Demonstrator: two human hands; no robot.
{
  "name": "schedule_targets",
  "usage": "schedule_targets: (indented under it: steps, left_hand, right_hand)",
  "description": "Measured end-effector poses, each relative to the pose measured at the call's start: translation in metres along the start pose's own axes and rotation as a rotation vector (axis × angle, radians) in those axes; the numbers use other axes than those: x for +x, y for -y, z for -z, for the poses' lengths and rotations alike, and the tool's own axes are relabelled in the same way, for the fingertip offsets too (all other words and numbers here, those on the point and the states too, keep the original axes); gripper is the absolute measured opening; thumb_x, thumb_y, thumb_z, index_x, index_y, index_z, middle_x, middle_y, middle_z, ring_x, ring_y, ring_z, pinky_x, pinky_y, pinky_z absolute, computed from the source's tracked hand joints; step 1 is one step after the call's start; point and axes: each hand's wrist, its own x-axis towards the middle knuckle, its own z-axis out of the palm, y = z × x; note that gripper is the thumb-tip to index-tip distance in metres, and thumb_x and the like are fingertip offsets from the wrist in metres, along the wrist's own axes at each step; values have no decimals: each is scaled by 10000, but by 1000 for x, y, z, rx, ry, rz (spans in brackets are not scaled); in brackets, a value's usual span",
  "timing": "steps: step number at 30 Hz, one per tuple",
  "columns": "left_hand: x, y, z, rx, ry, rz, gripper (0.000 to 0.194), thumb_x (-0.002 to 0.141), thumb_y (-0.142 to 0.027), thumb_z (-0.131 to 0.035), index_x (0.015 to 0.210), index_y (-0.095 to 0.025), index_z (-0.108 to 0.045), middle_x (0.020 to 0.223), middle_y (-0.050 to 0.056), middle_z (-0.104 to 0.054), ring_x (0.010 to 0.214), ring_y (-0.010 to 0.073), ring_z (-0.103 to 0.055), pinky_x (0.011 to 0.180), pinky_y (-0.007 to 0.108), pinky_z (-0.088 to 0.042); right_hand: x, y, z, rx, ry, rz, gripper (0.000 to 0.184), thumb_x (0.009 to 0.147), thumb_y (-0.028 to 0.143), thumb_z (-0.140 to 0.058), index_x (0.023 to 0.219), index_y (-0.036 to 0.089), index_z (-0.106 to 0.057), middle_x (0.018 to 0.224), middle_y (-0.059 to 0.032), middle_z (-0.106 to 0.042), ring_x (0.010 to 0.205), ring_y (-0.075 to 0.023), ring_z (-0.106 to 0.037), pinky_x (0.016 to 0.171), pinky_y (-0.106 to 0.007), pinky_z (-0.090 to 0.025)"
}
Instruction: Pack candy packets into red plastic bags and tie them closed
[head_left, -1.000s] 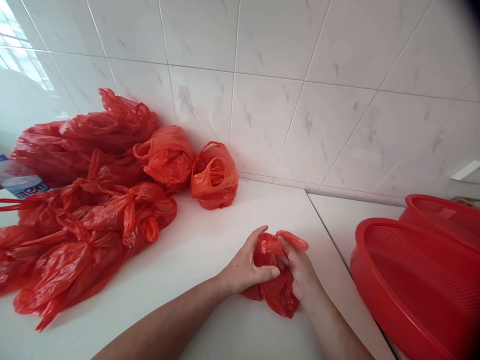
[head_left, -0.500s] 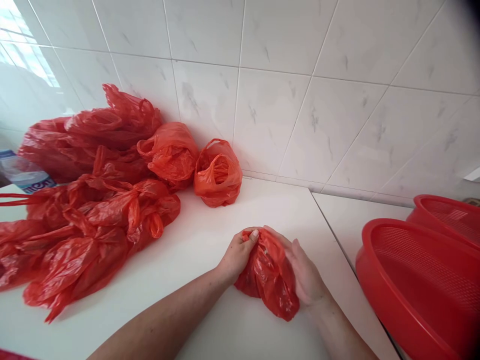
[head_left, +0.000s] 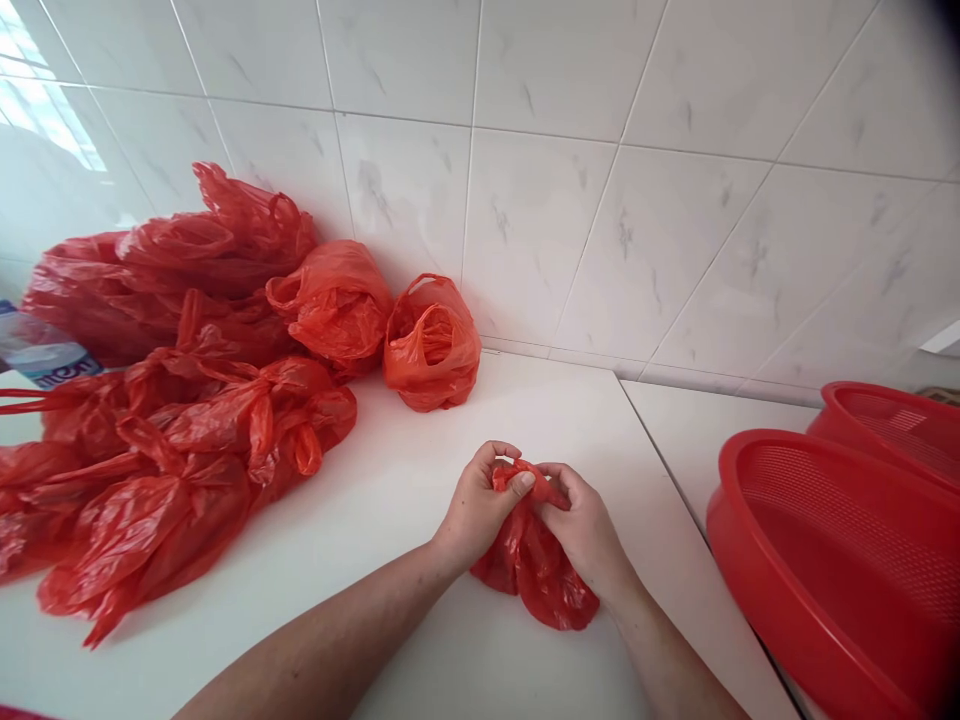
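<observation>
A crumpled red plastic bag (head_left: 551,590) hangs down between my two hands, its lower part resting on or just above the white table (head_left: 420,640). My left hand (head_left: 484,500) pinches the gathered top of the bag, thumb laid across it. On the other side, my right hand (head_left: 585,525) grips the bag's upper right part between thumb and fingers. What the bag holds, if anything, is hidden. Beyond the hands stands a rounded red bag (head_left: 433,355) with its handles up, near the wall.
Another full red bag (head_left: 337,310) leans by a heap of red bags (head_left: 172,260). Several knotted red bags (head_left: 172,500) lie at the left, near a plastic bottle (head_left: 52,360). Red perforated baskets (head_left: 780,580) stand at the right. A tiled wall (head_left: 547,230) closes the back.
My right hand's fingers, spread along the bag's side before, have closed on its upper part. The left thumb has shifted slightly right over the gathered top.
</observation>
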Motion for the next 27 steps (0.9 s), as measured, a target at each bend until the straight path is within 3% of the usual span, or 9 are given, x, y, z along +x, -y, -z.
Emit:
schedule_targets:
  steps: [5,8,13,17,21,24,27]
  left_hand:
    - [-7,1,-8,62,104,-42,243,831,-359,-593,986,-238,-449,789,-26,-592,623,97,-533,579,220,-431]
    - [-11,1,-12,125,121,-73,216,832,-314,-584,962,-243,-426,759,-43,-575,616,91,-504,574,211,-412]
    - [-7,3,-7,248,-17,-126,210,823,-282,-579,910,-250,-391,732,-67,-530,602,86,-456,575,210,-394]
    - [1,5,2,415,-76,-279,190,807,-235,-594,769,-220,-409,765,-43,-513,673,101,-471,634,232,-409]
    - [7,4,9,569,-106,-533,235,773,-171,-628,675,-194,-416,981,23,-544,902,152,-522,760,278,-427]
    - [6,3,10,669,-92,-655,233,783,-172,-626,670,-197,-424,914,29,-557,857,154,-530,735,285,-431]
    - [-1,2,7,721,10,-755,235,826,-189,-579,666,-209,-408,742,6,-549,704,135,-514,648,269,-421]
  right_hand:
    - [0,-3,-3,-73,-114,-56,109,776,312,-543,796,225,-605,697,15,-643,614,-167,-570,507,-253,-435]
    - [1,-5,-2,-49,-104,-25,108,763,241,-512,752,214,-616,686,18,-642,630,-163,-570,521,-247,-427]
    - [3,-3,8,285,71,-34,319,746,208,-596,1061,247,-627,979,-26,-687,852,-214,-634,743,-322,-495]
    - [6,-1,20,571,191,-74,382,745,241,-644,1127,228,-619,1095,-74,-664,951,-239,-625,826,-361,-490]
    - [16,-10,34,580,-21,-51,323,758,372,-660,1037,210,-671,961,-58,-694,869,-207,-633,767,-319,-504]
    - [28,-21,47,378,-164,-50,311,705,335,-688,987,204,-683,869,-44,-705,771,-191,-635,702,-305,-504]
    - [37,-31,60,137,-310,-7,315,702,334,-631,977,191,-688,855,-43,-710,725,-186,-630,668,-306,-500]
